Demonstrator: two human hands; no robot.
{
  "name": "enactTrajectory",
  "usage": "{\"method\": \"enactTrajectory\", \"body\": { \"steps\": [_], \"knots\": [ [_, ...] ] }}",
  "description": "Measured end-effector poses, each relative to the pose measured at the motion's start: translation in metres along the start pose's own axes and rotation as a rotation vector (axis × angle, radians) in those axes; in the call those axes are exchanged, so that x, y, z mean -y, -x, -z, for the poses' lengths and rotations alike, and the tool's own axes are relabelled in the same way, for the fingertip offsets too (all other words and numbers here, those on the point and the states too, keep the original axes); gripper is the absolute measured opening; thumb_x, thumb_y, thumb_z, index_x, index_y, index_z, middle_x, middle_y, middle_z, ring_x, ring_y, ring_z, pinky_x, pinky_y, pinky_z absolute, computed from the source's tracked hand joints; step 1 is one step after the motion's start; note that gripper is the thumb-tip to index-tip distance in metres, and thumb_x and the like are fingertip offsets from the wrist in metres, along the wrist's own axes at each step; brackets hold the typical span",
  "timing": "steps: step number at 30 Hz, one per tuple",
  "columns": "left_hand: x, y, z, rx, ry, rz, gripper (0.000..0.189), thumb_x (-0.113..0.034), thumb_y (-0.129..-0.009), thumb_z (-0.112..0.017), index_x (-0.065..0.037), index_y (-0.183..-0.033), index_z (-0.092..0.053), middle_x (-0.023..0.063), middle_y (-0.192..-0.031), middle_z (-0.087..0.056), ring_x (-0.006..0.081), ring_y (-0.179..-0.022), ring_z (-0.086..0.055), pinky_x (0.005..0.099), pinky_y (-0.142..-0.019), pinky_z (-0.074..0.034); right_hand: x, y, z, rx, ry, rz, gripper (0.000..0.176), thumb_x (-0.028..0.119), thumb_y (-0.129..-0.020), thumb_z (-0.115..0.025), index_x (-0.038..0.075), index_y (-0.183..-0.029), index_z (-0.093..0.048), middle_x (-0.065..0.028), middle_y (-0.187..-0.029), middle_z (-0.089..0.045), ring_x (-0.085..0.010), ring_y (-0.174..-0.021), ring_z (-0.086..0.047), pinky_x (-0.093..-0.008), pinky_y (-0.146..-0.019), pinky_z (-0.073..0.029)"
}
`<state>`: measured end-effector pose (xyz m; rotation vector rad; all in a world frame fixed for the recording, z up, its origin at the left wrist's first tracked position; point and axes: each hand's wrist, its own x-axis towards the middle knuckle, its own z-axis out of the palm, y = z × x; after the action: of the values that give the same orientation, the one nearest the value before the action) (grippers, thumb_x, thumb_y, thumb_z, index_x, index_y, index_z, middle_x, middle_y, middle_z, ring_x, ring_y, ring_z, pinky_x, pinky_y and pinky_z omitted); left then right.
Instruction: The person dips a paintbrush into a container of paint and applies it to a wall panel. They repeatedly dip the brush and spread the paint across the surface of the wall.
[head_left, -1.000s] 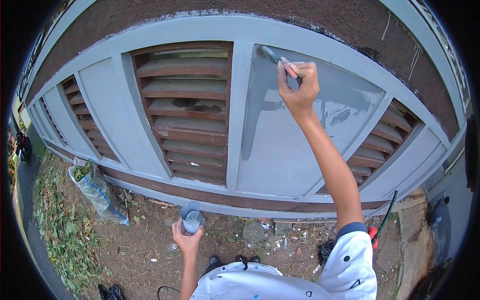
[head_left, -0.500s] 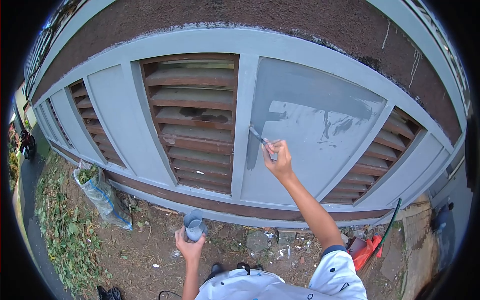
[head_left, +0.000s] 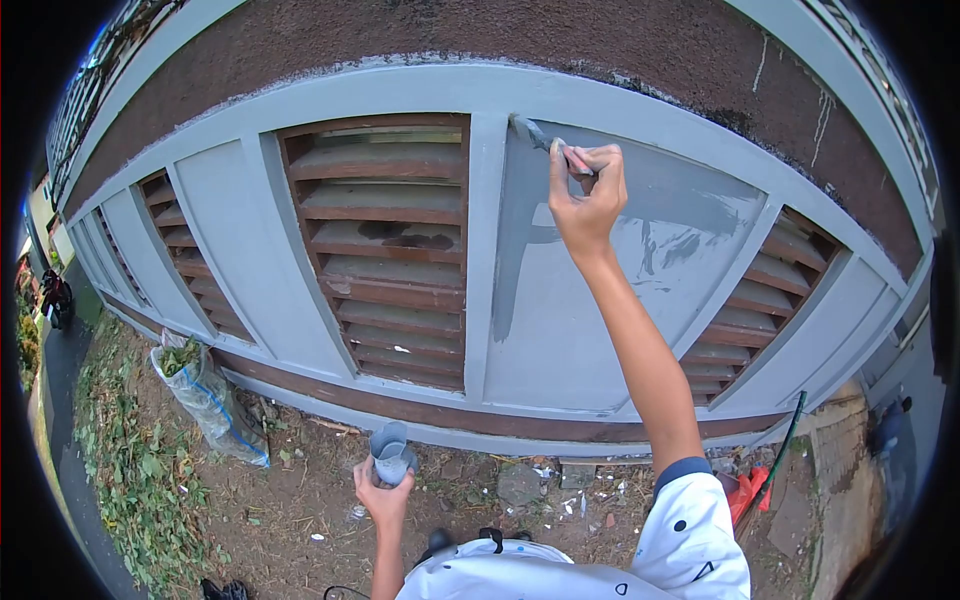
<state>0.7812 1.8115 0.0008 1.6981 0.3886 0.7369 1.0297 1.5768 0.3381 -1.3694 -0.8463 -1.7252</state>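
Note:
My right hand [head_left: 590, 190] grips a paintbrush [head_left: 535, 135], its bristles at the upper left corner of a wall panel [head_left: 570, 300]. Darker grey wet paint covers the panel's top and left edge, with streaks at its upper right; the lower part is lighter grey. Low in front of me, my left hand [head_left: 384, 492] has its fingers wrapped round a grey paint-smeared cup [head_left: 391, 455]. What the cup holds cannot be made out.
Brown louvred vents [head_left: 385, 240] flank the panel. A clear sack of leaves [head_left: 210, 400] leans near the wall at left. A red bag [head_left: 748, 492] and a green pole [head_left: 782, 455] are at lower right. Debris lies on the soil; a motorcycle [head_left: 56, 298] stands far left.
My right hand and the brush have moved up from the middle of the panel's left edge to its top corner. My left hand still holds the cup in nearly the same place.

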Motion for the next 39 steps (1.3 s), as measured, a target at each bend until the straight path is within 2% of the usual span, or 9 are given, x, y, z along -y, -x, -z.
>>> {"method": "enactTrajectory", "body": {
  "steps": [5,13,21,23,25,29,31,34,39],
  "knots": [
    [0.006,-0.002,0.001,0.003,-0.04,-0.058,0.062,0.0,-0.057,-0.079,0.011,-0.111,-0.051,0.0099,-0.109,-0.045,0.0233,-0.094,-0.06,0.0321,-0.072,-0.055,0.001,0.063,0.009,-0.037,-0.039,-0.176,0.028,-0.009,-0.072,-0.069,-0.003,-0.08,-0.043,-0.0112,-0.081,-0.048,-0.0158,-0.072,-0.057,-0.0239,-0.056,-0.055],
    [-0.015,-0.003,0.0,-0.008,0.027,0.05,0.061,0.002,-0.057,-0.078,0.01,-0.112,-0.051,0.0085,-0.107,-0.047,0.0227,-0.094,-0.061,0.031,-0.073,-0.055,0.018,0.111,0.028,0.014,-0.047,-0.411,0.027,-0.009,-0.073,-0.068,-0.003,-0.079,-0.043,-0.0104,-0.081,-0.048,-0.0161,-0.074,-0.058,-0.0235,-0.058,-0.057],
    [-0.006,-0.001,-0.001,0.023,0.021,-0.031,0.061,0.003,-0.058,-0.077,0.011,-0.112,-0.051,0.008,-0.107,-0.046,0.0222,-0.096,-0.06,0.0311,-0.076,-0.054,-0.011,0.064,0.042,-0.01,0.064,-0.264,0.028,-0.01,-0.072,-0.069,-0.001,-0.081,-0.044,-0.0101,-0.081,-0.049,-0.02,-0.075,-0.062,-0.0261,-0.062,-0.059],
    [-0.002,-0.001,-0.002,0.015,0.017,-0.052,0.061,0.002,-0.058,-0.077,0.011,-0.112,-0.051,0.008,-0.107,-0.046,0.0221,-0.096,-0.06,0.0311,-0.077,-0.054,-0.018,0.049,0.046,0.065,0.139,0.326,0.03,-0.011,-0.07,-0.069,0.0,-0.083,-0.044,-0.0098,-0.081,-0.05,-0.0255,-0.082,-0.064,-0.0299,-0.061,-0.058],
    [0.002,0.001,0.0,0.037,-0.024,-0.033,0.06,0.002,-0.059,-0.077,0.011,-0.112,-0.051,0.0078,-0.107,-0.045,0.0223,-0.097,-0.06,0.0314,-0.076,-0.054,-0.021,0.053,0.052,0.138,0.175,0.398,0.028,-0.009,-0.071,-0.069,0.002,-0.078,-0.045,-0.0076,-0.077,-0.05,-0.0265,-0.085,-0.064,-0.0312,-0.061,-0.057],
    [0.001,0.002,-0.002,0.036,-0.019,0.002,0.059,0.002,-0.059,-0.077,0.011,-0.111,-0.051,0.0079,-0.108,-0.045,0.0225,-0.096,-0.06,0.0314,-0.075,-0.054,-0.012,0.103,0.075,0.523,0.267,0.579,0.026,0.001,-0.075,-0.069,0.007,-0.068,-0.044,-0.0034,-0.072,-0.053,-0.0207,-0.085,-0.064,-0.0273,-0.057,-0.055],
    [-0.003,0.003,-0.004,0.045,-0.003,0.042,0.059,0.001,-0.059,-0.078,0.011,-0.111,-0.05,0.0082,-0.108,-0.045,0.0226,-0.095,-0.06,0.0312,-0.075,-0.054,-0.004,0.152,0.093,0.656,0.226,0.527,0.024,0.004,-0.076,-0.067,0.008,-0.069,-0.044,-0.0033,-0.074,-0.054,-0.019,-0.086,-0.064,-0.0271,-0.054,-0.053],
    [0.001,0.004,-0.006,0.045,-0.012,0.015,0.059,0.0,-0.059,-0.078,0.011,-0.111,-0.051,0.0085,-0.107,-0.045,0.0225,-0.094,-0.06,0.0311,-0.074,-0.054,0.008,0.222,0.12,0.915,0.139,0.356,0.025,0.005,-0.077,-0.067,0.007,-0.07,-0.043,-0.0055,-0.075,-0.054,-0.0187,-0.075,-0.061,-0.0294,-0.05,-0.052],
    [0.009,0.002,-0.006,0.052,0.011,0.002,0.06,-0.001,-0.059,-0.078,0.011,-0.111,-0.051,0.0091,-0.107,-0.046,0.0226,-0.093,-0.061,0.031,-0.072,-0.054,0.003,0.246,0.123,1.126,0.116,0.172,0.027,0.005,-0.074,-0.07,0.005,-0.072,-0.042,-0.0081,-0.077,-0.054,-0.0213,-0.067,-0.061,-0.0306,-0.048,-0.051]
  ]
}}
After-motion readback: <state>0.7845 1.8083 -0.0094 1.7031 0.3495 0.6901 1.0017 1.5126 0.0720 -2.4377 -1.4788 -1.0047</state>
